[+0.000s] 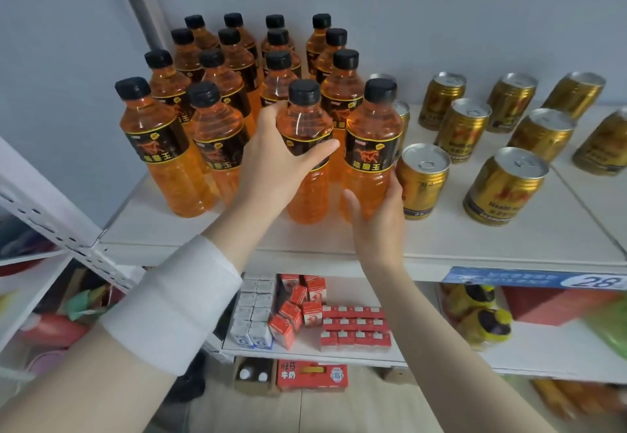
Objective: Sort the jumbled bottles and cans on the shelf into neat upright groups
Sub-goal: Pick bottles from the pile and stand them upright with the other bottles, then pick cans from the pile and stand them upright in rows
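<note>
The black label of the front left bottle carries the yellow characters 能量王, and the same 能量王 stands on the front right bottle. The label of the middle front bottle is mostly covered by the left hand. The front gold can reads "Wealth"; the rest is too blurred. A blue shelf-edge strip shows a large 28. The red carton on the floor reads 旺仔 over 牛奶

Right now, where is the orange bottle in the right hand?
Head view, centre: the orange bottle stands at the bottle group's front-right corner, gripped by the right hand, between the neighbouring bottle in the left hand and the nearest gold can.
</note>
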Tool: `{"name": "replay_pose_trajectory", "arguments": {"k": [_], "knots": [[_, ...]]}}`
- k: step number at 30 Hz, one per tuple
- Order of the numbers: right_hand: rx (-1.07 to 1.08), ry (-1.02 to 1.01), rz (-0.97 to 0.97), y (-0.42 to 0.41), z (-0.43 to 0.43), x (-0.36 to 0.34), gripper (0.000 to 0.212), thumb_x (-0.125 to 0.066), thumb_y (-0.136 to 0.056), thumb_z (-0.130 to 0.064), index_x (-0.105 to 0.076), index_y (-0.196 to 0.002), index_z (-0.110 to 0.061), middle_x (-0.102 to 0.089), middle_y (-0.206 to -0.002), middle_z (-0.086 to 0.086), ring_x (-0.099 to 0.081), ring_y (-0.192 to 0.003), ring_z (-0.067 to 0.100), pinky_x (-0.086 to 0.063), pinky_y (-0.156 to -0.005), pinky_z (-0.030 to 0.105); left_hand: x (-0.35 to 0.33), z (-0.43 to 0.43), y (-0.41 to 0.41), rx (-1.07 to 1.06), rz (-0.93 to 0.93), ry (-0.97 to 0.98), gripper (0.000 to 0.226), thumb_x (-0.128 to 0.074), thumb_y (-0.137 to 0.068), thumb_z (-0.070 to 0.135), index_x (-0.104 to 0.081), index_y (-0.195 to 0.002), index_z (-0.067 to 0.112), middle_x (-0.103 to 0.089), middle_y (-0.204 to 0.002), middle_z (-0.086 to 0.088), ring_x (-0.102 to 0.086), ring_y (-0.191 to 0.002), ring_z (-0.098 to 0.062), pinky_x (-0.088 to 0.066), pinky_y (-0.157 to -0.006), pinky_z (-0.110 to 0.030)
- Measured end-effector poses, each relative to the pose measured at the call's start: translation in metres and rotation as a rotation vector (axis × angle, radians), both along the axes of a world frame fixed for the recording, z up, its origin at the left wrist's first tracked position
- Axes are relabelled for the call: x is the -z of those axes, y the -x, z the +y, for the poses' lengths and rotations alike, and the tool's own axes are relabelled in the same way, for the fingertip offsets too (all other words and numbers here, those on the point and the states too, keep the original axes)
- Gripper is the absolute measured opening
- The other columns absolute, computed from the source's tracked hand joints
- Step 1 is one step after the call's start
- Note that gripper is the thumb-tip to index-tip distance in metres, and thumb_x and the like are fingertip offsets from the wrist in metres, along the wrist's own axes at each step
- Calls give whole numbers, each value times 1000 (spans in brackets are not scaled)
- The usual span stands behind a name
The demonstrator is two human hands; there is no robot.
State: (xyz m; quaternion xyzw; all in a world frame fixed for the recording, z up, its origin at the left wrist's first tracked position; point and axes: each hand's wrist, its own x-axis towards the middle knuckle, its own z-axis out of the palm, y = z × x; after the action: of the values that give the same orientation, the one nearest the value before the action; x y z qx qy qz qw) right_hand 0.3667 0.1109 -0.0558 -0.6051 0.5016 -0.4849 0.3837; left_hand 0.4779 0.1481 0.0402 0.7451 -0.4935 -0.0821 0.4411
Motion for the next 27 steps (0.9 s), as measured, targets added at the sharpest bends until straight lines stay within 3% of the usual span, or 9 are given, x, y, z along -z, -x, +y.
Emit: {"name": "replay_pose_trajectory", "arguments": {"k": [3, 6, 9, 11, 14, 18, 21, 27], "knots": [[-66, 4, 169, 26, 19, -20, 61, -52, -90, -41, -29, -143, -22, -43, -143, 1, -41, -131, 18, -38, -106, 34, -18, 8, 8, 24, -38, 169, 79, -66, -79, 49, -31, -142, 18, -39, -148, 2, -38, -135, -11, -33, -107, -20], [-50, 159, 326, 70, 35, -58, 57, -45, -92, -42, -31, -142, -20, -44, -142, 0, -43, -129, 16, -39, -101, 31, -52, 13, 32, 30, -262, 361, 73, -54, -84, 51, -33, -142, 12, -38, -149, -2, -35, -137, -13, -22, -104, -4], [59, 336, 500, 127, 14, -103, 58, -42, -93, -41, -29, -144, -17, -40, -144, 3, -38, -132, 19, -35, -104, 33, -90, 1, 74, 101, -488, 407, 65, -48, -90, 45, -32, -142, 9, -36, -150, -7, -31, -140, -19, -19, -111, -17], [115, 393, 674, 169, -17, -129, 58, -41, -94, -40, -26, -145, -14, -34, -148, 6, -30, -136, 23, -29, -107, 36, -109, -18, 111, 152, -600, 354, 62, -48, -93, 39, -28, -144, 10, -26, -155, -7, -22, -144, -20, -15, -115, -29], [163, 422, 970, 246, -76, -151, 58, -41, -95, -35, -23, -145, -9, -29, -149, 12, -24, -138, 30, -22, -111, 39, -123, -62, 180, 221, -743, 197, 65, -44, -95, 37, -16, -148, 11, -12, -159, -6, -11, -147, -21, -12, -117, -35], [193, 265, 1459, 373, -132, -144, 64, -35, -96, -41, -13, -146, -8, -18, -154, 12, -9, -144, 30, -9, -116, 43, -112, -122, 278, 267, -840, -68, 69, -42, -95, 38, -10, -149, 8, -7, -159, -11, -5, -147, -26, -11, -117, -43], [283, 172, 1529, 454, -141, -129, 66, -35, -95, -44, -15, -146, -7, -20, -153, 13, -10, -144, 31, -10, -116, 43, -91, -158, 349, 310, -807, -183, 70, -41, -95, 39, -9, -149, 8, -6, -159, -11, -3, -147, -27, -9, -117, -45], [317, 28, 1553, 566, -160, -112, 65, -31, -96, -44, -13, -146, -8, -16, -154, 16, -7, -144, 34, -7, -116, 45, -55, -219, 464, 406, -934, -290, 73, -41, -95, 41, -7, -149, 6, -5, -159, -12, -3, -147, -29, -6, -118, -46]]}}
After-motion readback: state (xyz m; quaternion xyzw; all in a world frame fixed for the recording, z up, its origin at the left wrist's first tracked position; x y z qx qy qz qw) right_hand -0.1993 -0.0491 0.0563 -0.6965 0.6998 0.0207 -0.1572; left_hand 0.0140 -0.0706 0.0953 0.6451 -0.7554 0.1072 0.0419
